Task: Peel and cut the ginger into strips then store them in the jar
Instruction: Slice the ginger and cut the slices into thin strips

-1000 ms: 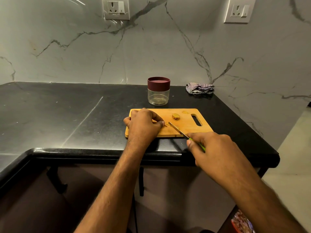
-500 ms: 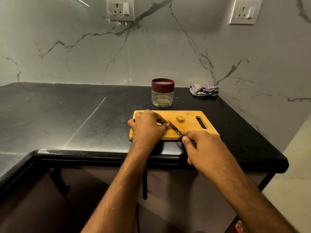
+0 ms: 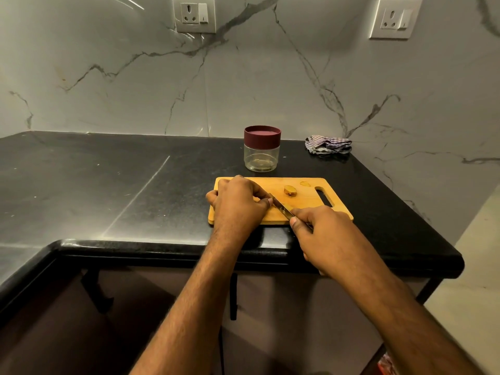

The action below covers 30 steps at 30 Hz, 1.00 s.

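On the black stone surface (image 3: 108, 185), near its front right edge, a wooden cutting board (image 3: 311, 212) lies flat with its handle slot (image 3: 323, 196) at the right end. Left hand (image 3: 238, 204): positioned over the left half of the board, knuckles up, fingers curled down with the fingertips (image 3: 267, 203) pressed together at the board; the ginger piece under them is hidden, so the hand appears to pin it, but the contact itself cannot be confirmed. Right hand (image 3: 324, 234): clenched around the handle of a knife (image 3: 282, 208), thumb and forefinger close to the blade. The blade runs diagonally up and left from the right hand, with its tip just beside the left fingertips. A separate ginger piece (image 3: 290, 190), yellow-brown, lies on the board to the right of the blade, apart from both hands. A small pale scrap (image 3: 305, 183) rests near the board's far edge, beside the handle slot. Behind the board, a clear jar (image 3: 262, 158) stands upright on the surface with its maroon lid (image 3: 262, 134) in place; the jar is well apart from the hands. A crumpled checked cloth (image 3: 328, 144) lies at the back right of the surface, against the marble wall (image 3: 270, 77). Two socket plates (image 3: 194, 13) are mounted on that wall.
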{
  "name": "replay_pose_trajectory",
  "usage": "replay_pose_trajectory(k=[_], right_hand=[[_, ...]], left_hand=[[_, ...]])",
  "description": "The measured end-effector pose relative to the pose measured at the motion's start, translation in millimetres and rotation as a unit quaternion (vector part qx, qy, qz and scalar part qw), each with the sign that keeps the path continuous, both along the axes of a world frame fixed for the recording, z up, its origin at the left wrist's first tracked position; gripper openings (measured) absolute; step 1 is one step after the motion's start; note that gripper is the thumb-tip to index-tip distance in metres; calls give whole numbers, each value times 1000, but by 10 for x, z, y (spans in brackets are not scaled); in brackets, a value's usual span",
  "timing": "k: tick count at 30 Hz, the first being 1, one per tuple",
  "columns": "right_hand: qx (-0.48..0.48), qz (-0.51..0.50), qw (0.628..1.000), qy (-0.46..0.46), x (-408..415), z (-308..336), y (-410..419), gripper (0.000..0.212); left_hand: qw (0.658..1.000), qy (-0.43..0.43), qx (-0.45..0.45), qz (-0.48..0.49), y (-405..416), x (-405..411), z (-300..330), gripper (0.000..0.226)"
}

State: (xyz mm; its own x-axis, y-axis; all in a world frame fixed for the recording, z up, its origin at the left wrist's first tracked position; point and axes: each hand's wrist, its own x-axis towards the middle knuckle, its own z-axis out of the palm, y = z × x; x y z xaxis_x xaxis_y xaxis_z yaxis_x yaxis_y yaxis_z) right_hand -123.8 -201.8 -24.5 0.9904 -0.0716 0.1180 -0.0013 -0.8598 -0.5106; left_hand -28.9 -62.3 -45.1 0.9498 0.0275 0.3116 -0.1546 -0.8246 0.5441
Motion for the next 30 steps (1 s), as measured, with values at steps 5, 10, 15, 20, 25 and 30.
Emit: replay_pose_trajectory(k=[5,10,15,20,25,30], right_hand=[[-16,0,1000,-3,-132,-24,-62,36],[-26,-16,1000,-6,-278,-50,-152,37],[-61,-26,998,0,-350,-28,-198,36],[-101,-35,994,0,-385,-43,-225,38],[-122,-49,991,-4,-389,-41,-264,41],[-121,-44,992,-2,-397,-41,-295,41]], left_hand=[[1000,2,-2,-3,-4,-13,10,15],[1000,7,-4,-3,-12,-9,10,12],[1000,5,-11,-1,-7,-31,17,10],[1000,-2,-20,-7,1,-37,6,9],[1000,-2,-20,-12,3,-40,7,8],[1000,1,-25,-13,2,-33,5,9]])
